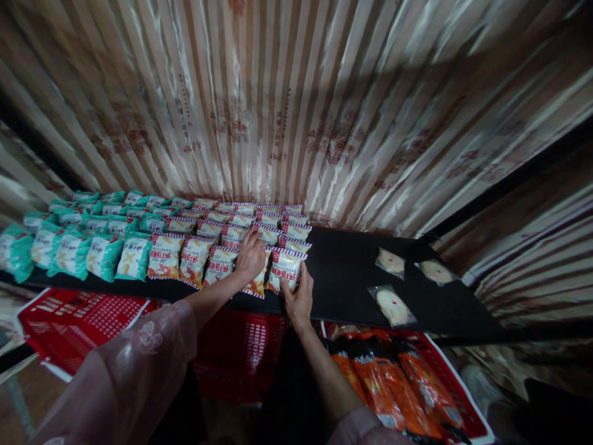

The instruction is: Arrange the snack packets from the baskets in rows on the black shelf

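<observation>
On a black shelf [352,278] lie rows of snack packets, green ones [74,250] at the left and white, red-striped ones [194,256] in the middle. My left hand [250,254] lies flat, fingers spread, on a red-striped packet [257,283] in the front row. My right hand [299,296] grips the lower right corner of the neighbouring packet [285,266] at the row's right end, thumb on top.
Three clear-wrapped round cakes [393,306] lie on the shelf's right part. Below stand red baskets [69,318], the right one [463,395] holding orange packets [393,383]. A striped curtain [296,111] hangs behind the shelf.
</observation>
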Available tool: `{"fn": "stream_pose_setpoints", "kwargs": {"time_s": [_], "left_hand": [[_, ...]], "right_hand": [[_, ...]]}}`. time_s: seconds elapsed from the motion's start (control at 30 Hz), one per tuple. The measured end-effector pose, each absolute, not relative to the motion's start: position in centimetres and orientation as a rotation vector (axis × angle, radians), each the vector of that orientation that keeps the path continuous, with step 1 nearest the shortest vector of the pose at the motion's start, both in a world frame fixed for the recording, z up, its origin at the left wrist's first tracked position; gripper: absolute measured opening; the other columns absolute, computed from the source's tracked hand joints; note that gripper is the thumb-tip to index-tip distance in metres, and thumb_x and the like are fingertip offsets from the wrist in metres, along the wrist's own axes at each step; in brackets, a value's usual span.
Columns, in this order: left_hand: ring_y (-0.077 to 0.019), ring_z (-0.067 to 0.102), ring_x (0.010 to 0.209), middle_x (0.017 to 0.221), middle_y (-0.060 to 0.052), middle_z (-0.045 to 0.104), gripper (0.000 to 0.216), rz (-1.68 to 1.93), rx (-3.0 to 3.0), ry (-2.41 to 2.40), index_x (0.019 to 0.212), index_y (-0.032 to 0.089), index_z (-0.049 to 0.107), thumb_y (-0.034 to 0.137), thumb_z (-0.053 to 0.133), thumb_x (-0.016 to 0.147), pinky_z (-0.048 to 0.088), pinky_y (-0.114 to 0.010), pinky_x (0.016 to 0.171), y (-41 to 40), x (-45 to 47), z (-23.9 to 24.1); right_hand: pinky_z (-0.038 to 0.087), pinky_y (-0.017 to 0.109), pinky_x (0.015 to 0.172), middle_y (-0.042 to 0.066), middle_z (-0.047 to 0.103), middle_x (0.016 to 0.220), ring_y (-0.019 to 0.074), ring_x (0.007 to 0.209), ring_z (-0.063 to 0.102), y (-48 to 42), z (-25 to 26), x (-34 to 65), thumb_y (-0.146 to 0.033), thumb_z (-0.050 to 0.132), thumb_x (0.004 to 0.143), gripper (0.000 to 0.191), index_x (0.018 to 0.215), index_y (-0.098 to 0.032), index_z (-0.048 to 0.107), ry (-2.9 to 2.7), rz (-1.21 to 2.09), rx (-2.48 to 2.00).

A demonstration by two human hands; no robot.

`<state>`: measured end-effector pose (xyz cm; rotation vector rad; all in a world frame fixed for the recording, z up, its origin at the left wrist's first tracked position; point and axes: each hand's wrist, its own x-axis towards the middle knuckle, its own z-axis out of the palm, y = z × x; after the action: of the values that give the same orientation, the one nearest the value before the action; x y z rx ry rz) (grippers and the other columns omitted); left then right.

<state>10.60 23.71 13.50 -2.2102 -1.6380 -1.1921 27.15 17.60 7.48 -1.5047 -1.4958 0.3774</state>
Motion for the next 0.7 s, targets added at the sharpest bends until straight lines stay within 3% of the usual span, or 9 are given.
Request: {"fn": "stream_pose_setpoints", "kwargs": {"time_s": [0.53, 0.7], "left_hand": [[-0.0267, 0.033, 0.133, 0.118, -0.011, 0.058, 0.02, -1.143, -2.179, -1.715, 0.089, 0.016, 0.061, 0.01, 0.043, 0.084, 0.037, -0.047, 0.106, 22.8, 10.8, 13.6], [-0.0259, 0.029, 0.136, 0.125, -0.01, 0.055, 0.022, -1.18, -2.257, -1.643, 0.093, 0.017, 0.06, 0.011, 0.039, 0.085, 0.037, -0.049, 0.106, 19.2, 10.5, 12.9]], "right_hand": [[0.047, 0.043, 0.088, 0.014, 0.049, 0.122, 0.0265, 0.109, 0.051, 17.4, 6.8, 27.5, -0.053, 0.053, 0.08, 0.074, 0.142, -0.022, 0.027, -1.483, 0.358, -1.506], [0.047, 0.042, 0.087, 0.014, 0.05, 0.122, 0.0253, 0.104, 0.054, 17.4, 6.9, 27.4, -0.055, 0.054, 0.079, 0.075, 0.141, -0.021, 0.029, -1.46, 0.386, -1.543]]}}
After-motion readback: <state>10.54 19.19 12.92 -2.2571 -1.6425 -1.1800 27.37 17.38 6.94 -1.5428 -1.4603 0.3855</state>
